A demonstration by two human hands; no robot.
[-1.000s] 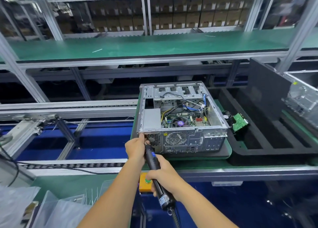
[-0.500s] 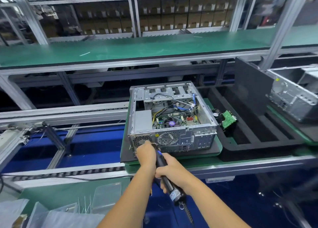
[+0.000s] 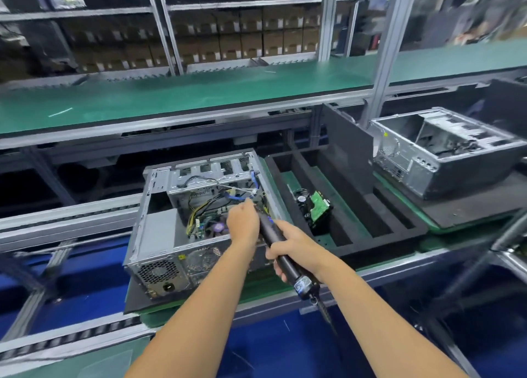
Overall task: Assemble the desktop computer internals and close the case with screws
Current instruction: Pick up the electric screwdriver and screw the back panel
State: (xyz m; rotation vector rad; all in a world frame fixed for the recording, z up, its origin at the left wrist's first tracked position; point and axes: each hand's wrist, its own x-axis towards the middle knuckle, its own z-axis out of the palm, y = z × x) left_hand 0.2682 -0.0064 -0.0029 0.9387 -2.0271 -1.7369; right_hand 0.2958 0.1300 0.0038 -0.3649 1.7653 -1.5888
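Hands — screwdriver — open case

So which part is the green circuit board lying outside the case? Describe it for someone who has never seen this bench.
Start at the open computer case under the person's hands, then look right to the black foam tray. In its nearest-left slot sits a dark drive with a green circuit board facing up. It is the only part in the tray; the other slots look bare.

Silver-grey computer case, honeycomb vent pattern noted left of left hand. Black screwdriver, blue-marked. Green circuit board in black foam tray, right of right hand.
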